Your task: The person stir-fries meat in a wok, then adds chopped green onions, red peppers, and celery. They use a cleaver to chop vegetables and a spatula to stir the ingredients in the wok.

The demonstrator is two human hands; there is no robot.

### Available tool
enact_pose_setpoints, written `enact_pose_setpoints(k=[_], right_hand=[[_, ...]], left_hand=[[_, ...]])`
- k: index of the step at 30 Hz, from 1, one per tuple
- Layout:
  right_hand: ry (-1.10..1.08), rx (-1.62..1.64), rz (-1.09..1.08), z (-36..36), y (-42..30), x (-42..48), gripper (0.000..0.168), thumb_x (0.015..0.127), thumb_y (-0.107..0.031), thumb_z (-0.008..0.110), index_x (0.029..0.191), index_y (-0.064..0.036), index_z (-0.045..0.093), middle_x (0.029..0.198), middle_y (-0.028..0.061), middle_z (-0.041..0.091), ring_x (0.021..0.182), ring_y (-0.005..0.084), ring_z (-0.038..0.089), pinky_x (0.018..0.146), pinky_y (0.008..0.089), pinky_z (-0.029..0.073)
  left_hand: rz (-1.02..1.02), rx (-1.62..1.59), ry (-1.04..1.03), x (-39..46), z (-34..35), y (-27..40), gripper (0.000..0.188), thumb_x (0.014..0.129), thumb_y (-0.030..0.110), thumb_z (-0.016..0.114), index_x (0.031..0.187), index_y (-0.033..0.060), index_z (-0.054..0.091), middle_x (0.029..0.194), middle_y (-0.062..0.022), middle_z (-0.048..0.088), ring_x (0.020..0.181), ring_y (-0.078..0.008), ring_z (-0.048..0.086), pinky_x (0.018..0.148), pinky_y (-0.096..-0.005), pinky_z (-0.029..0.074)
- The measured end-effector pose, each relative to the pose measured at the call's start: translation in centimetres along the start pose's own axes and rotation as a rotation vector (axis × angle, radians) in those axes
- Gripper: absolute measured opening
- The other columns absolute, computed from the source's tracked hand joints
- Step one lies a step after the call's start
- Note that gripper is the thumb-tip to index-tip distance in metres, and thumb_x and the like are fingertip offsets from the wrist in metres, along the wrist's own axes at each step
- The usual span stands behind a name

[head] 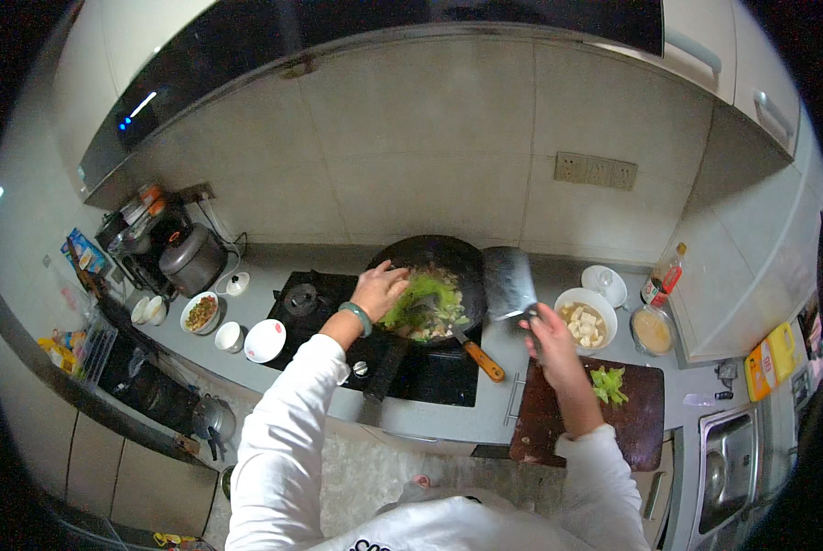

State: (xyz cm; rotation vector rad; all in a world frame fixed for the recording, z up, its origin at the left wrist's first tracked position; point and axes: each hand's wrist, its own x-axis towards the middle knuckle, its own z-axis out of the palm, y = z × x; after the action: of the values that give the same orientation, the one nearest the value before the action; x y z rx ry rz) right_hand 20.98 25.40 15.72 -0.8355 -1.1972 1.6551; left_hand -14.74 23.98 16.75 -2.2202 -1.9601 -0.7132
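Note:
My left hand (381, 289), with a bangle at the wrist, hovers over the left side of a black wok (477, 289) with its fingers apart. Blurred green vegetable pieces (421, 299) are in or above the wok, over other chopped food. My right hand (549, 337) grips the dark handle of a cleaver (511, 282), whose broad blade is beside the wok's right edge. A spatula with a wooden handle (483, 361) rests in the wok. More green pieces (609, 386) lie on a brown cutting board (631, 430) below my right hand.
A bowl of white cubes (585, 324), a lidded bowl (652, 330) and a sauce bottle (664, 275) stand right of the wok. Bowls, one with chopped food (200, 313), and a dark pot (194, 258) stand left. A sink (728, 468) is at far right.

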Motion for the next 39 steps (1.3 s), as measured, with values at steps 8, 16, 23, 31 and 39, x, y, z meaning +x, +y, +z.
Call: enact_pose_setpoints(k=[8,16,23,31,39], right_hand=[[0.55,-0.681,-0.112,-20.1,0.3,-11.6,0.038,0.082,-0.008,0.062,0.118,0.001,0.053,0.1,0.0068,0.063,0.087,0.0142,0.058,0.076,0.0266,0.046],[0.653,-1.243,-0.013,-32.5,3.9,-14.0,0.045,0.077,-0.014,0.065,0.12,-0.007,0.053,0.115,0.0174,0.059,0.105,0.0332,0.056,0.088,0.038,0.045],[0.317,-1.387,-0.025,-31.9,4.5,-13.3,0.046,0.079,-0.016,0.064,0.123,-0.013,0.05,0.108,0.0134,0.058,0.096,0.0345,0.058,0.079,0.0417,0.048],[0.047,-1.321,0.021,-30.9,3.2,-18.7,0.046,0.08,-0.016,0.063,0.124,-0.012,0.049,0.113,0.0128,0.058,0.1,0.0326,0.058,0.084,0.0395,0.048],[0.46,-1.395,0.046,-31.6,4.6,-17.6,0.043,0.081,-0.015,0.062,0.122,-0.011,0.051,0.106,0.0112,0.06,0.092,0.0316,0.059,0.079,0.0406,0.048]], left_hand=[[0.144,-0.323,0.244,-10.3,-7.5,13.1,0.012,0.081,0.004,0.056,0.092,0.0004,0.062,0.082,-0.0131,0.062,0.077,-0.0306,0.059,0.069,-0.0377,0.046],[0.167,-0.817,-0.442,-13.6,8.0,25.0,0.032,0.085,0.015,0.059,0.113,0.0002,0.054,0.099,-0.015,0.061,0.092,-0.0314,0.06,0.079,-0.0366,0.047],[0.022,-0.746,-0.375,-7.3,24.7,31.0,0.036,0.088,0.018,0.054,0.119,-0.001,0.049,0.114,-0.0196,0.053,0.106,-0.0343,0.052,0.091,-0.0371,0.042],[0.016,-0.548,-0.413,-1.5,32.8,33.7,0.053,0.093,0.029,0.038,0.138,0.0025,0.03,0.144,-0.0188,0.028,0.134,-0.0324,0.026,0.108,-0.0429,0.022],[0.183,-0.331,-0.535,2.0,35.0,34.9,0.047,0.094,0.029,0.038,0.134,0.0046,0.036,0.143,-0.0147,0.032,0.135,-0.0298,0.024,0.108,-0.0438,0.021]])
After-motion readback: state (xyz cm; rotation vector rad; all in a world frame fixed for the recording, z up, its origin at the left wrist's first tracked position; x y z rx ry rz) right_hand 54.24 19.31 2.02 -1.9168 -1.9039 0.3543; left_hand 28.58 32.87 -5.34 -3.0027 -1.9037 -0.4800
